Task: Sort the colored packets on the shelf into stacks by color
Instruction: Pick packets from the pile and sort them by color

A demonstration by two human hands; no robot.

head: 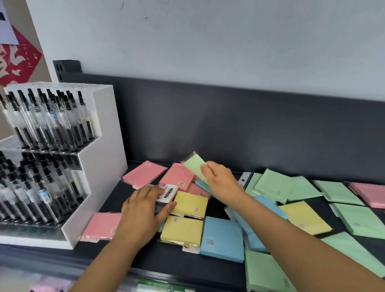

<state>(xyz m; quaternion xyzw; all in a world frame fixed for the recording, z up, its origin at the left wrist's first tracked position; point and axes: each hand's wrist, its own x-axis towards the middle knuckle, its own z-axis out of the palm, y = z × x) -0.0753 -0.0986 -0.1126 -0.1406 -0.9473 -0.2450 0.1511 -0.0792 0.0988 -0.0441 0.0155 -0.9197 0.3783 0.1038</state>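
On the dark shelf, just right of the white pen display, the coloured packets lie mixed and overlapping. There are pink packets toward the back left, yellow packets and a blue packet in the middle, and a loose spread of green packets to the right. The right hand holds one green packet lifted clear of the heap and tilted, its fingers clamped round the near end. The left hand lies flat on the middle of the heap. Its fingers are stretched nearly straight and close together over a white-labelled packet, pressing rather than gripping as far as can be seen. The step in hand looks like taking a green one out of the pink corner and over to its own colour. To do that well, the lifted packet should travel right above the others rather than be dragged across them, since the glossy wrappers would likely slide and scatter. The overlapping greens at the back right seem the natural base. Landing it square on the topmost one, edges matched, would start a stack that stands instead of another fan. The flat left hand serves well as a weight on the heap, so the neighbours do not shift. Very little is stacked yet.
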